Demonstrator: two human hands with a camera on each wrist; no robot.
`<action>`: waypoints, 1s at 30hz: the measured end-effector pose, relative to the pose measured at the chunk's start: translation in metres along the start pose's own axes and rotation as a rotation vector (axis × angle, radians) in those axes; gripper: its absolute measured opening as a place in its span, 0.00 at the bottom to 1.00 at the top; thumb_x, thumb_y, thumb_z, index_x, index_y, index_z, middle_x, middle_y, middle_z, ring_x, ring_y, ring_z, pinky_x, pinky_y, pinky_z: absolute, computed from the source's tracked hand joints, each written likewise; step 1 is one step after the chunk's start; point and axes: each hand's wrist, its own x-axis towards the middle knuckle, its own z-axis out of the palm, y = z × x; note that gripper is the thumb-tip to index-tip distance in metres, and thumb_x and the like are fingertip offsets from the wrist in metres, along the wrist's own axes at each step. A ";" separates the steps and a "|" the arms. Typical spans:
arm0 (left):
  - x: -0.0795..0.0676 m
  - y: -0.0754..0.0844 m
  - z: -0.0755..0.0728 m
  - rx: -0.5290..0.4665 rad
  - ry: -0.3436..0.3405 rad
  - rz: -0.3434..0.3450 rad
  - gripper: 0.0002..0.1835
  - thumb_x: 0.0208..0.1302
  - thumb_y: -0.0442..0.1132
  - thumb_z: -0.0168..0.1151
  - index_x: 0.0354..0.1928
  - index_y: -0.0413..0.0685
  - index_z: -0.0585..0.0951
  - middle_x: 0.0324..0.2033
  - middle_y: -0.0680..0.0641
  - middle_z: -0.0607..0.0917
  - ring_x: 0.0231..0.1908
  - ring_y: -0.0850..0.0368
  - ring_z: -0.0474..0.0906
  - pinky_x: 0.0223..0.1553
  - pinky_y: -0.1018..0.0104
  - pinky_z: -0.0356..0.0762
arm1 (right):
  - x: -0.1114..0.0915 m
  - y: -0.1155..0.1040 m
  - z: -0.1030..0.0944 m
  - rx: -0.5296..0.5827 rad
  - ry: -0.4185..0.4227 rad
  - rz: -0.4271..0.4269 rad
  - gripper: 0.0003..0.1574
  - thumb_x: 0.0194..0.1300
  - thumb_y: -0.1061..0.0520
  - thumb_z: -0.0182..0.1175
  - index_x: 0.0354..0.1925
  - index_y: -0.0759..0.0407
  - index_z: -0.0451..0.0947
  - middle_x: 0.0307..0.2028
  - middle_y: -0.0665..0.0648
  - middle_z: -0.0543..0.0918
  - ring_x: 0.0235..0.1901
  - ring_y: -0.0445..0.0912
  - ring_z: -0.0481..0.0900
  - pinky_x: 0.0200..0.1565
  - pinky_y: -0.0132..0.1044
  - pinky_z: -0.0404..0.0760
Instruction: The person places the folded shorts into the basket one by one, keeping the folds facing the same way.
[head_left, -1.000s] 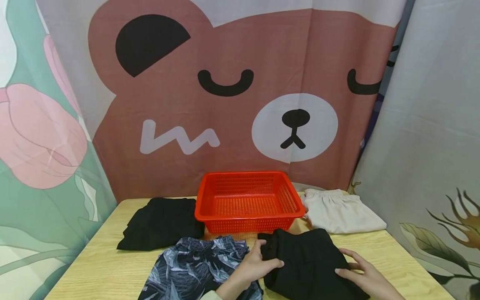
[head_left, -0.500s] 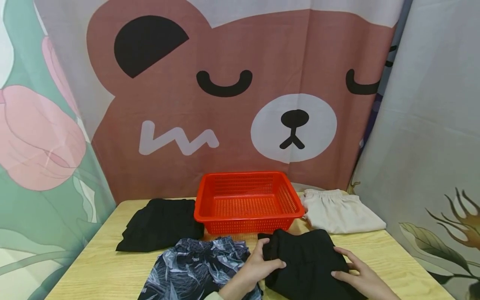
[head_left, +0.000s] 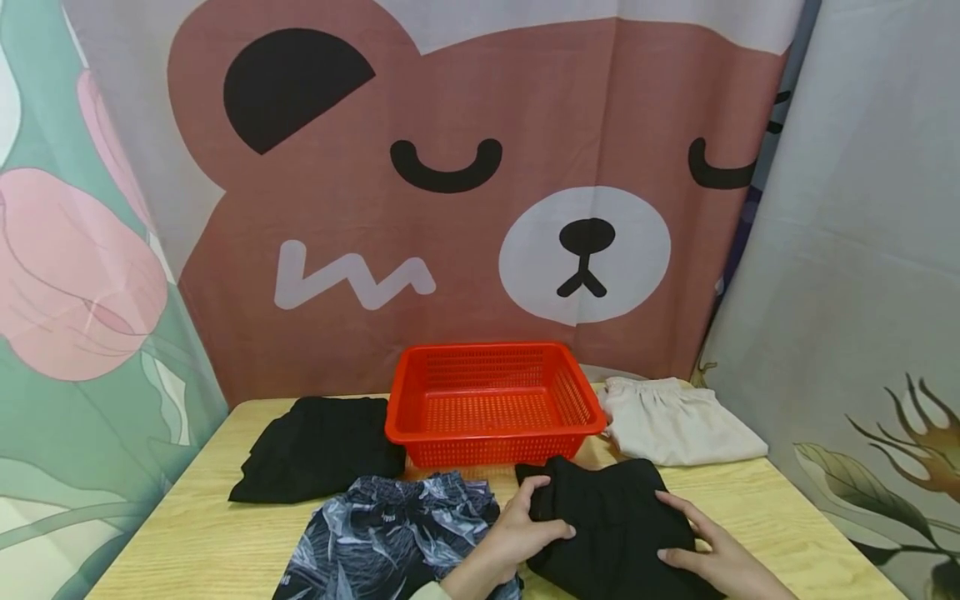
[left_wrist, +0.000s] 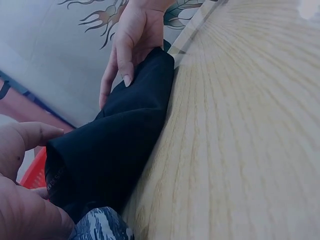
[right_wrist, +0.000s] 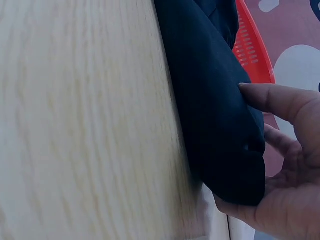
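Observation:
Folded black pants (head_left: 611,529) lie at the front right of the table. My left hand (head_left: 513,533) holds their left side, thumb on top and fingers at the edge. From the other side my right hand (head_left: 716,546) grips the right edge; in the right wrist view its thumb presses on the dark cloth (right_wrist: 215,110) and other fingers reach round below. The left wrist view shows the pants (left_wrist: 115,135) stretched between both hands, lying along the wood. Patterned blue-grey shorts (head_left: 390,533) with a gathered waistband lie left of the pants, partly behind my left forearm.
A red plastic basket (head_left: 491,446) with nothing in it stands at the back middle of the wooden table (head_left: 195,533). Another folded black garment (head_left: 322,450) is to its left, a folded cream garment (head_left: 682,421) to its right. Printed curtains (head_left: 337,333) hang behind.
My right hand has shifted slightly left along with the pants' right edge. The left hand has edged a little to the right over the pants. Other things stay in place.

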 end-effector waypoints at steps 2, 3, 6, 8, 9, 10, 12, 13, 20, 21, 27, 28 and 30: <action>0.000 0.000 -0.001 0.002 -0.007 0.004 0.34 0.48 0.37 0.73 0.60 0.56 0.73 0.61 0.36 0.67 0.58 0.35 0.64 0.53 0.34 0.65 | 0.001 0.000 0.000 0.002 -0.022 0.006 0.50 0.62 0.55 0.66 0.73 0.63 0.50 0.69 0.78 0.51 0.63 0.72 0.57 0.51 0.68 0.65; 0.000 0.000 -0.001 0.001 -0.013 0.002 0.33 0.48 0.36 0.73 0.60 0.56 0.74 0.61 0.37 0.67 0.58 0.35 0.64 0.53 0.35 0.65 | 0.001 0.001 -0.001 0.002 -0.030 0.009 0.50 0.62 0.54 0.66 0.73 0.63 0.51 0.69 0.77 0.51 0.63 0.72 0.56 0.52 0.68 0.64; 0.000 0.001 -0.002 -0.010 -0.038 -0.010 0.32 0.49 0.35 0.71 0.60 0.57 0.75 0.63 0.37 0.66 0.60 0.34 0.63 0.53 0.35 0.65 | 0.001 0.002 -0.002 0.026 -0.064 0.002 0.51 0.61 0.55 0.66 0.73 0.63 0.50 0.69 0.79 0.50 0.63 0.71 0.58 0.52 0.68 0.65; 0.001 0.001 -0.003 -0.024 -0.053 -0.021 0.32 0.50 0.33 0.70 0.60 0.57 0.76 0.64 0.37 0.65 0.61 0.33 0.61 0.54 0.34 0.64 | 0.001 0.003 -0.003 0.047 -0.096 -0.018 0.51 0.61 0.56 0.66 0.73 0.64 0.50 0.68 0.79 0.50 0.62 0.71 0.59 0.52 0.66 0.66; 0.001 0.001 -0.003 -0.032 -0.060 -0.024 0.32 0.50 0.32 0.69 0.60 0.57 0.76 0.65 0.36 0.64 0.63 0.33 0.60 0.55 0.34 0.63 | 0.000 0.004 -0.003 0.051 -0.112 -0.035 0.50 0.61 0.57 0.65 0.73 0.64 0.50 0.68 0.80 0.50 0.62 0.70 0.59 0.52 0.66 0.66; 0.002 0.001 -0.004 -0.039 -0.067 -0.027 0.33 0.50 0.31 0.69 0.61 0.56 0.76 0.66 0.36 0.63 0.64 0.33 0.58 0.56 0.34 0.62 | 0.001 0.004 -0.004 0.056 -0.126 -0.049 0.50 0.61 0.58 0.65 0.73 0.65 0.50 0.68 0.80 0.50 0.62 0.70 0.58 0.53 0.66 0.66; 0.002 0.002 -0.004 -0.053 -0.081 -0.034 0.33 0.49 0.29 0.68 0.61 0.55 0.76 0.67 0.35 0.62 0.65 0.33 0.56 0.57 0.33 0.60 | 0.000 0.005 -0.005 0.058 -0.143 -0.061 0.51 0.60 0.59 0.66 0.73 0.65 0.51 0.68 0.80 0.50 0.62 0.70 0.57 0.53 0.66 0.65; 0.001 0.002 -0.004 -0.059 -0.087 -0.037 0.33 0.49 0.28 0.67 0.61 0.54 0.76 0.67 0.35 0.61 0.65 0.32 0.55 0.57 0.33 0.59 | 0.000 0.005 -0.005 0.058 -0.144 -0.064 0.51 0.59 0.60 0.66 0.73 0.65 0.51 0.68 0.80 0.50 0.62 0.70 0.57 0.52 0.67 0.65; -0.001 0.004 -0.007 -0.101 -0.106 -0.021 0.34 0.48 0.25 0.65 0.61 0.54 0.77 0.68 0.35 0.60 0.66 0.33 0.55 0.58 0.35 0.59 | -0.001 -0.001 -0.002 0.084 -0.107 -0.037 0.54 0.52 0.66 0.68 0.72 0.63 0.53 0.67 0.79 0.52 0.61 0.69 0.59 0.51 0.66 0.67; -0.002 0.004 -0.007 -0.102 -0.106 -0.016 0.34 0.48 0.25 0.65 0.61 0.54 0.77 0.68 0.35 0.60 0.65 0.33 0.56 0.58 0.36 0.60 | -0.001 -0.002 -0.002 0.081 -0.100 -0.039 0.54 0.51 0.67 0.68 0.72 0.63 0.53 0.67 0.78 0.52 0.61 0.68 0.60 0.51 0.66 0.67; -0.006 0.005 -0.010 -0.099 -0.119 -0.006 0.35 0.47 0.23 0.65 0.60 0.55 0.77 0.65 0.37 0.66 0.59 0.40 0.67 0.55 0.43 0.67 | -0.003 -0.008 -0.001 0.077 -0.109 -0.086 0.55 0.50 0.68 0.68 0.72 0.64 0.53 0.65 0.77 0.59 0.56 0.61 0.68 0.49 0.55 0.73; -0.007 0.004 -0.010 -0.107 -0.122 0.001 0.35 0.47 0.23 0.65 0.60 0.55 0.77 0.64 0.38 0.67 0.57 0.41 0.69 0.55 0.44 0.68 | -0.004 -0.009 -0.001 0.081 -0.117 -0.097 0.54 0.51 0.68 0.67 0.72 0.65 0.52 0.65 0.76 0.60 0.55 0.59 0.69 0.48 0.53 0.74; -0.009 0.003 -0.012 -0.113 -0.126 0.017 0.35 0.47 0.22 0.65 0.61 0.54 0.77 0.63 0.39 0.68 0.54 0.44 0.72 0.53 0.46 0.71 | -0.005 -0.010 -0.001 0.092 -0.127 -0.115 0.54 0.51 0.68 0.67 0.72 0.66 0.51 0.64 0.76 0.61 0.54 0.56 0.71 0.47 0.49 0.74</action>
